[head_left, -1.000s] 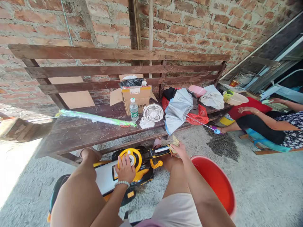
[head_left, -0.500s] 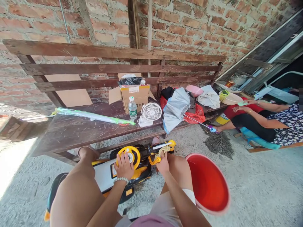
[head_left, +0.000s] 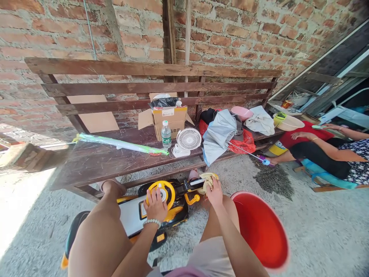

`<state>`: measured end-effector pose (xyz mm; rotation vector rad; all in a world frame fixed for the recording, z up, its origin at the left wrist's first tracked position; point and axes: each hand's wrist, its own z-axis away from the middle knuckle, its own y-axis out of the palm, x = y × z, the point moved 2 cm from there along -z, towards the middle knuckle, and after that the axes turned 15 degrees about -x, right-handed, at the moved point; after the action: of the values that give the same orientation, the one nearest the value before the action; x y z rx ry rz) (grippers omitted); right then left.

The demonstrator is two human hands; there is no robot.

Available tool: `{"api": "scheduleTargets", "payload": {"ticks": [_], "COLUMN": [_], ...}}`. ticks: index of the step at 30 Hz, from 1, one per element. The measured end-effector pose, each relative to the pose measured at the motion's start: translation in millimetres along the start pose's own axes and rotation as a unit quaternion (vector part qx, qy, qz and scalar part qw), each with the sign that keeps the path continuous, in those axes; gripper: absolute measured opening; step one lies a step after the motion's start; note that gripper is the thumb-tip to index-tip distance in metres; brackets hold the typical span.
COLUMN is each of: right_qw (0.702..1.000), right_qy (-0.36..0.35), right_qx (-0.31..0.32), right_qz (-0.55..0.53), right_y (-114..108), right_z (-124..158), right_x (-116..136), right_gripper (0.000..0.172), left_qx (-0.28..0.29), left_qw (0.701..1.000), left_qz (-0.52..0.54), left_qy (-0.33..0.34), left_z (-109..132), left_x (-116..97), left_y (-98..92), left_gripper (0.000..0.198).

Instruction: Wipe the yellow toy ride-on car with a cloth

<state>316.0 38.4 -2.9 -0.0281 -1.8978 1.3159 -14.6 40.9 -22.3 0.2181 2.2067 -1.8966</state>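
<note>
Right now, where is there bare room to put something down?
Mostly bare: the left front of the bench, between the wrapped roll and the front edge, and the concrete floor right of the red tub. Crowded: the bench from the bottle rightward, past fan and umbrella.

- We saw a yellow steering wheel [head_left: 163, 194] on a white, black and yellow toy car [head_left: 131, 215]
- Our cloth [head_left: 207, 182] looked pale yellow
- The tub [head_left: 261, 227] we had was red
- We saw a dark brown bench [head_left: 95, 163]
- Silvery grey coloured our umbrella [head_left: 219, 132]
- We saw a dark top [head_left: 359, 171] patterned with white flecks
</note>
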Motion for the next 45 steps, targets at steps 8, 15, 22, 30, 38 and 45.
{"api": "scheduleTargets", "payload": {"ticks": [8,15,22,30,38,45], "right_qw": [0.967,0.953,0.967,0.95,0.953,0.973], "right_qy": [-0.165,-0.224,-0.12,-0.147,-0.197,-0.105], "right_qx": [0.191,0.195,0.154,0.185,0.181,0.124], "right_qz": [0.024,0.051,0.162,0.205,0.146,0.166], "right_y": [20,18,-8,0,15,-4], "right_z": [-2,7,-36,-24,6,-31], "right_x": [60,74,34,72,89,34], "right_gripper": [0.057,0.047,0.045,0.035,0.037,0.045], "left_qx": [-0.001,-0.003,-0.015,-0.043,-0.01,-0.011], "left_qw": [1.0,1.0,1.0,0.999,1.0,1.0], "left_qz": [0.004,0.004,0.005,0.0,0.002,0.004], "left_qy": [-0.001,-0.002,0.006,-0.001,0.002,0.009], "left_z": [0,0,2,2,0,2], "left_x": [1,1,2,0,2,-1], "left_y": [-0.4,-3.5,-1.4,6.5,-0.4,-4.9], "left_gripper": [0.074,0.071,0.073,0.069,0.071,0.071]}}
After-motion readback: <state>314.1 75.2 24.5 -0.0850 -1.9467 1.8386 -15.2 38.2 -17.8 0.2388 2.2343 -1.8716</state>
